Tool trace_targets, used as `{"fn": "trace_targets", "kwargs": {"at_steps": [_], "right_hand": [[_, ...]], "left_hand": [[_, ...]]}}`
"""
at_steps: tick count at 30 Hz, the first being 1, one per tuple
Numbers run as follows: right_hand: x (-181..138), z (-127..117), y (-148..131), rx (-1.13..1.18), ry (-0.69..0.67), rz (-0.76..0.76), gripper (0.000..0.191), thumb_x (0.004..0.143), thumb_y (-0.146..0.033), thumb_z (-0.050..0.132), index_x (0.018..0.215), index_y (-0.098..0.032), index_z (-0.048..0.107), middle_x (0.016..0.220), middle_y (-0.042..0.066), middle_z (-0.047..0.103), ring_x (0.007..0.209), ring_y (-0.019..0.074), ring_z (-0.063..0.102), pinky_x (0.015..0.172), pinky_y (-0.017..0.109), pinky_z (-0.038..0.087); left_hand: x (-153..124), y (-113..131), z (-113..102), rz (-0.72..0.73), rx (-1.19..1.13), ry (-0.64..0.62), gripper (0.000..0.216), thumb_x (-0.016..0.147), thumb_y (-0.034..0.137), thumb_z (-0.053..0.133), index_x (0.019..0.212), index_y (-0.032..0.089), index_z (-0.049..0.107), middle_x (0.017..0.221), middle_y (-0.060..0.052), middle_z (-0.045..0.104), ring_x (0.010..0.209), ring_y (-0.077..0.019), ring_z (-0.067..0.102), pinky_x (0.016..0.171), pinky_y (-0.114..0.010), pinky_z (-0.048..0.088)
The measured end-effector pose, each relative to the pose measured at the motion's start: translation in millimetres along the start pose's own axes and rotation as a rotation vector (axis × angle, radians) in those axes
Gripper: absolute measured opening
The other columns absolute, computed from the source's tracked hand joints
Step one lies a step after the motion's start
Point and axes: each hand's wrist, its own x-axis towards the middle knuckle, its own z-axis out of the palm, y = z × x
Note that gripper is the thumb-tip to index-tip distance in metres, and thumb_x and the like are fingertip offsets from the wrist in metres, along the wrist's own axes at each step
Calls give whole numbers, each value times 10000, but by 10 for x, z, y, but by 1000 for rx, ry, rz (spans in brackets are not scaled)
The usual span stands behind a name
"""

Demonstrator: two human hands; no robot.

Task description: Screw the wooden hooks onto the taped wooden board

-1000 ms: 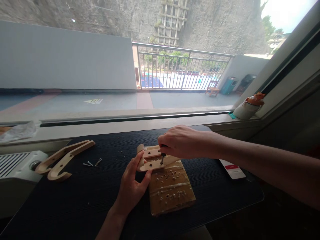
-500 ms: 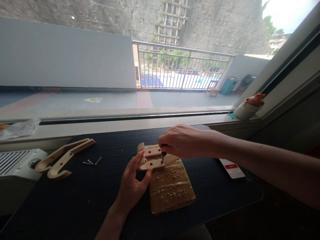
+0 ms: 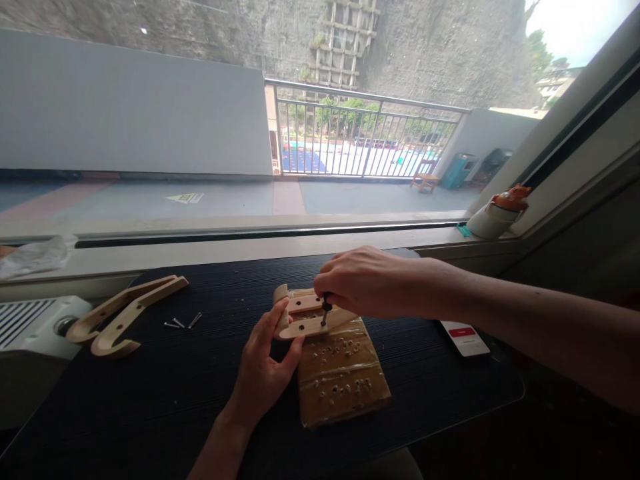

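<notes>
Left hand (image 3: 263,373) pinches the wooden hook (image 3: 305,319) at its 9 o'clock end, atop the cardboard block (image 3: 343,377); right hand (image 3: 365,280), closed round a dark driver (image 3: 325,312), sets its tip on the hook. Risk: a tilted tip could slip, gouging wood or thumb. Loose screws (image 3: 180,323) lie at 9 o'clock.

Hook piece (image 3: 305,319) sits on the 12 o'clock end of the block (image 3: 343,377), mid-table (image 3: 150,400). Screws (image 3: 180,323) at its 9 o'clock, spare hooks (image 3: 125,313) beyond them. Card (image 3: 465,338) at 3 o'clock.
</notes>
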Motion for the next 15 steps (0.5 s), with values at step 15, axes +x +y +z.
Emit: {"fn": "trace_targets", "kwargs": {"at_steps": [15], "right_hand": [[-61, 25, 16, 48, 52, 71, 244, 843, -254, 422, 990, -186, 604, 782, 51, 643, 653, 136, 520, 543, 257, 254]], "left_hand": [[-1, -10, 7, 12, -3, 8, 586, 783, 223, 593, 1324, 241, 368, 1072, -43, 567, 1005, -194, 559, 970, -368, 408]]}}
